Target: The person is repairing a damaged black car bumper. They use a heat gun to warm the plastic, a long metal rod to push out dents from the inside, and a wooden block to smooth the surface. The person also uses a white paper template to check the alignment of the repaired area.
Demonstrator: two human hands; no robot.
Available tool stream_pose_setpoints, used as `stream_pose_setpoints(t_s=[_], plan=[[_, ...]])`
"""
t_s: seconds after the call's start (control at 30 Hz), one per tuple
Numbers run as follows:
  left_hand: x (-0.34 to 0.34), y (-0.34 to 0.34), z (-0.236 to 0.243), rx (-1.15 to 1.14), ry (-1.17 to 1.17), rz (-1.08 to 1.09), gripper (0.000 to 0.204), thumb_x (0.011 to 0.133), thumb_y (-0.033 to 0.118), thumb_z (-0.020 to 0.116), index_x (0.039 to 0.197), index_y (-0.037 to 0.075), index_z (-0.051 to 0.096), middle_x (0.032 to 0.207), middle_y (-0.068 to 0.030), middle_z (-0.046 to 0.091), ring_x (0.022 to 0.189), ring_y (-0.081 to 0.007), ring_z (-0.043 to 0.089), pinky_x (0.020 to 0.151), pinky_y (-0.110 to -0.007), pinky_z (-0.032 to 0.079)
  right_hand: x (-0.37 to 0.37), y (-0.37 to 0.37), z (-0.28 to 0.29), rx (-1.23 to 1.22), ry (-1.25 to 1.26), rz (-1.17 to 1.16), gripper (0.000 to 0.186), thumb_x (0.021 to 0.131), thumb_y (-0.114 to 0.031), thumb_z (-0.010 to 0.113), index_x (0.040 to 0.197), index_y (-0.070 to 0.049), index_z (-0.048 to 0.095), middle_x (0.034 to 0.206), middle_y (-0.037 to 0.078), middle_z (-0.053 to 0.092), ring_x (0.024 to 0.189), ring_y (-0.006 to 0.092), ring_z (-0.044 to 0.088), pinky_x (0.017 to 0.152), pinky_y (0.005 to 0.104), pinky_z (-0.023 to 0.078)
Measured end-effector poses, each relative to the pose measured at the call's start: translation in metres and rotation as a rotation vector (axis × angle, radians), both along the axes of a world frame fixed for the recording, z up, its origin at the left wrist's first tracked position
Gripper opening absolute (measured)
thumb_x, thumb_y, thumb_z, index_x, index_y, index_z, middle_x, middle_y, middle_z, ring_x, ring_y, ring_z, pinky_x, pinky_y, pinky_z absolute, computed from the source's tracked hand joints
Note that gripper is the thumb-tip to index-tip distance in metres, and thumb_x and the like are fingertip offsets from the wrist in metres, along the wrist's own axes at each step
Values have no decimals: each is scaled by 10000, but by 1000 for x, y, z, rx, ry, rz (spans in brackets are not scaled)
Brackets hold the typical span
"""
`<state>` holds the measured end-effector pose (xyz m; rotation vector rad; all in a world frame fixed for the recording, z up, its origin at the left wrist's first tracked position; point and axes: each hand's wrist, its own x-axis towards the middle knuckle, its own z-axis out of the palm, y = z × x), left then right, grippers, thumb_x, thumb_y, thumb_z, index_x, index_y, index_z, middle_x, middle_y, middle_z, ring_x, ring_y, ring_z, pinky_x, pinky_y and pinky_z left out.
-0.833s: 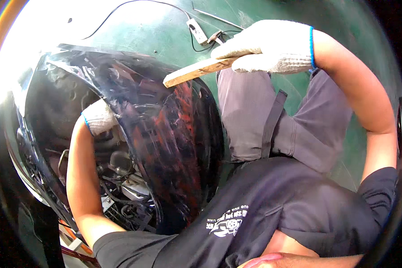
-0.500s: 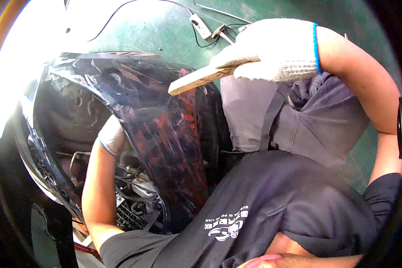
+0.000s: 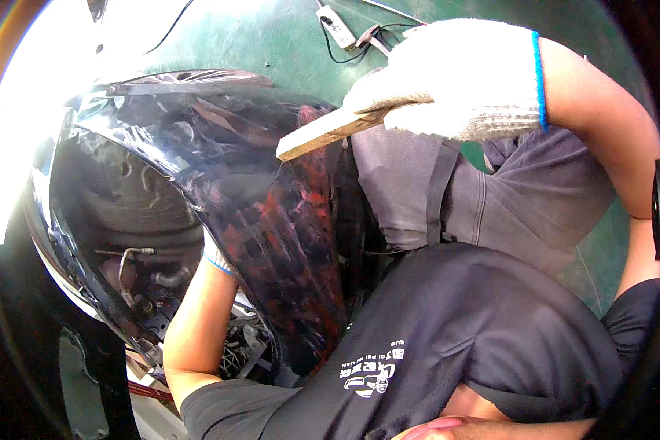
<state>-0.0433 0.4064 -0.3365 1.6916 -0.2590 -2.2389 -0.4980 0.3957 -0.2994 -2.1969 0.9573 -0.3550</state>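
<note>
A black car fender [image 3: 271, 227], scuffed and marked with red streaks, curves across the middle of the view. My left hand [image 3: 214, 253], in a white knit glove, reaches in behind the fender's edge. Only the glove's cuff area shows; the panel hides its fingers. Over the fender's right side, my right hand [image 3: 455, 81] wears a white glove with a blue cuff and is closed around a strip of wood [image 3: 330, 133]. The wood's free end points left, over the red-streaked part of the panel; whether it touches cannot be made out.
Engine-bay parts and a bent metal pipe [image 3: 128, 275] lie left of my left forearm. On the green floor [image 3: 271, 44] at the back are a white power strip [image 3: 336, 28] with a black cable and a hammer [image 3: 372, 37]. My grey-trousered leg [image 3: 400, 191] is beside the fender.
My left hand has moved right and deeper behind the fender, so less of its glove shows. My right hand keeps hold of the wood, nearly in place. The view has shifted slightly.
</note>
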Motion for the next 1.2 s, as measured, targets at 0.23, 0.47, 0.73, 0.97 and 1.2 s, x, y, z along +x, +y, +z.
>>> stream_pose_setpoints(t_s=[0.23,0.47,0.73,0.97,1.2], plan=[[-7,15,6,29,4,11,493,1092,479,448,1352,94,611,1187,-128,688,1054,-307,673,942,-513,582,10,-13,-21,-122,-78,106,410,954,-274,645,1335,-128,684,891,165,707,844,375,672,796,473,530],[-10,17,3,33,-1,15,493,1090,479,449,1349,93,613,1191,-127,688,1054,-306,673,943,-509,581,10,-26,-4,8,-41,75,416,931,-270,668,1316,-118,701,1004,194,737,913,398,685,850,477,538],[-15,6,5,10,-28,24,494,1089,480,451,1346,91,616,1196,-126,689,1054,-305,673,943,-504,579,-3,-15,3,-3,7,38,422,925,-269,674,1318,-120,701,1014,193,739,933,398,687,865,474,540],[-7,21,17,-12,-98,110,495,1087,480,453,1343,90,618,1200,-125,689,1055,-304,674,944,-499,577,6,-31,0,-5,6,94,423,923,-269,676,1318,-121,702,1009,190,739,941,395,687,871,472,541],[-5,17,15,-38,-124,129,495,1086,480,454,1340,89,620,1204,-124,689,1055,-303,674,945,-495,575,-1,-38,0,-25,59,34,423,920,-265,681,1318,-126,707,996,185,739,939,390,687,867,471,540]])
